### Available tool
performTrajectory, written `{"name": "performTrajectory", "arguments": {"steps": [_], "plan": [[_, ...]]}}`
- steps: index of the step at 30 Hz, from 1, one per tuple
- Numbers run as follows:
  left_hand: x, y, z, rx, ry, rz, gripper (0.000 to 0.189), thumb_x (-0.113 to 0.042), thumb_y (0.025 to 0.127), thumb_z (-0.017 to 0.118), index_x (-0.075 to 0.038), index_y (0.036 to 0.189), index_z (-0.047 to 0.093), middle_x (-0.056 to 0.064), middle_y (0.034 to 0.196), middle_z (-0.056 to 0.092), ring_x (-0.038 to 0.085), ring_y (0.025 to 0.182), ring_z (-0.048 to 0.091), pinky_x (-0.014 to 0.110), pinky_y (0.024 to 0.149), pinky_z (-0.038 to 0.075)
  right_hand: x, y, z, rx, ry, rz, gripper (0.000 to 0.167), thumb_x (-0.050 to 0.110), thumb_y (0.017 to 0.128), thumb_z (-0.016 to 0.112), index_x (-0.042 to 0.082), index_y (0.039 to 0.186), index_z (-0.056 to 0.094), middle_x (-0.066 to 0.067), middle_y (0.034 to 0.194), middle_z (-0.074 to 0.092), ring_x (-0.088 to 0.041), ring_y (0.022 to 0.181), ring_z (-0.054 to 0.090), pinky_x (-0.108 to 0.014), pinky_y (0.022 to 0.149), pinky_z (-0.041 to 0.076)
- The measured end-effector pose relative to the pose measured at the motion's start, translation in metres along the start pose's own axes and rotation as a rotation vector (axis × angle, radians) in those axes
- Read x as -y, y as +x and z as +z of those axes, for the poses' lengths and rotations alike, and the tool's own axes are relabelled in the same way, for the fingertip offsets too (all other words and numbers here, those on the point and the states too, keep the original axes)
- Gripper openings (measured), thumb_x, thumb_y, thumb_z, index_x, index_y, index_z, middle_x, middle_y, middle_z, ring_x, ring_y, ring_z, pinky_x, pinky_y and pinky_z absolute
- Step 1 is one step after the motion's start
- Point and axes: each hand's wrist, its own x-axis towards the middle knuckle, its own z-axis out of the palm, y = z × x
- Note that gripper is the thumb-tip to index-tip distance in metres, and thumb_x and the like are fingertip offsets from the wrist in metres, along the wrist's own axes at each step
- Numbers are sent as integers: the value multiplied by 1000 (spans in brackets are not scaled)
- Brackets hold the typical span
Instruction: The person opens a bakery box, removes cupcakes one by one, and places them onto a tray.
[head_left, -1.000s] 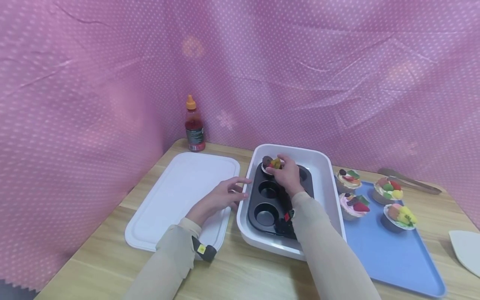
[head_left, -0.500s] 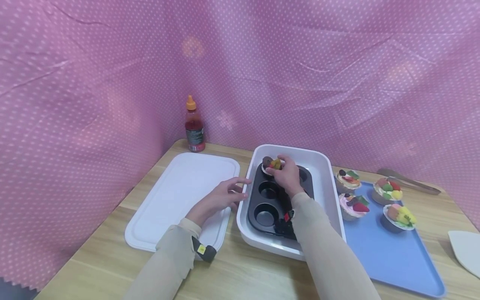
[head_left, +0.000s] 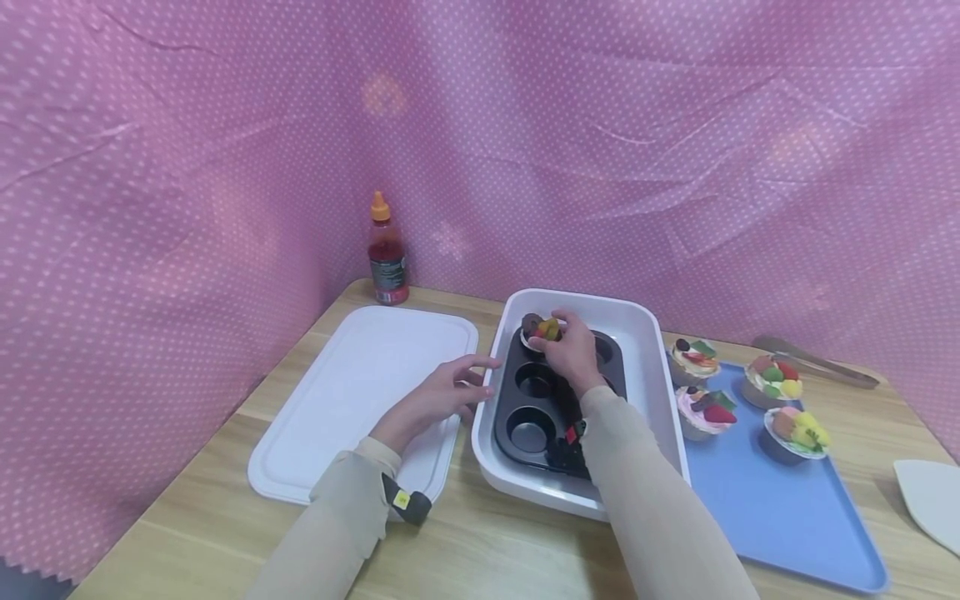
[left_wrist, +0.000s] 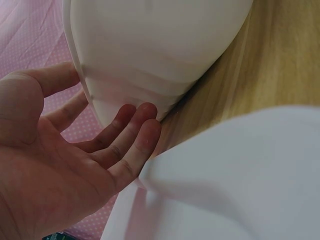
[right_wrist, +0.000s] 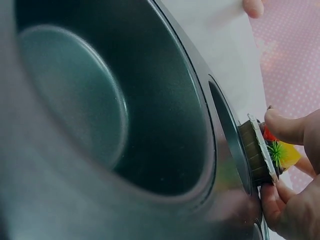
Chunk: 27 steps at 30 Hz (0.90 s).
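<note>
My right hand [head_left: 573, 354] pinches a small cupcake [head_left: 532, 325] with brown, yellow and red fruit toppings between thumb and fingers. The cupcake sits at the far left cup of a black muffin tin [head_left: 517, 408]; the right wrist view shows its ridged case [right_wrist: 254, 152] partly in the cup's opening. Beneath the tin is a deep white tub [head_left: 641, 358]. My left hand [head_left: 438, 396] rests loosely at the tub's left rim, two fingertips on the edge. The other fingers [left_wrist: 132, 135] lie relaxed beside the outer wall. My right forearm hides part of the tin.
A white cutting board [head_left: 352, 392] lies left of the tub, with a sauce bottle [head_left: 387, 258] behind it. To the right, several cupcakes [head_left: 772, 383] stand on and beside a blue tray [head_left: 780, 508]. Tongs [head_left: 817, 362] lie at the back; a white item [head_left: 930, 500] is at the right edge.
</note>
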Motion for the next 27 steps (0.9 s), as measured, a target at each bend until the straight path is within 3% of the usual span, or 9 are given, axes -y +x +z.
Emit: {"name": "performTrajectory", "arguments": {"steps": [13,27], "plan": [[0,1,0,-2,5,9,46,-18,98,66,-24,142,56,17,123,63,23,92,69,37,76,61,1,1,1,-20,-73,-42,68,20,88,79,11,148,46,-20,148,52,-38,137,50,-55,115,40],[1,2,0,-3,21,11,45,-21,98,66,-25,142,56,17,124,62,23,94,69,36,76,61,1,2,-3,-34,-36,-45,68,21,90,78,10,148,45,-21,150,50,-37,138,49,-54,117,39]]}}
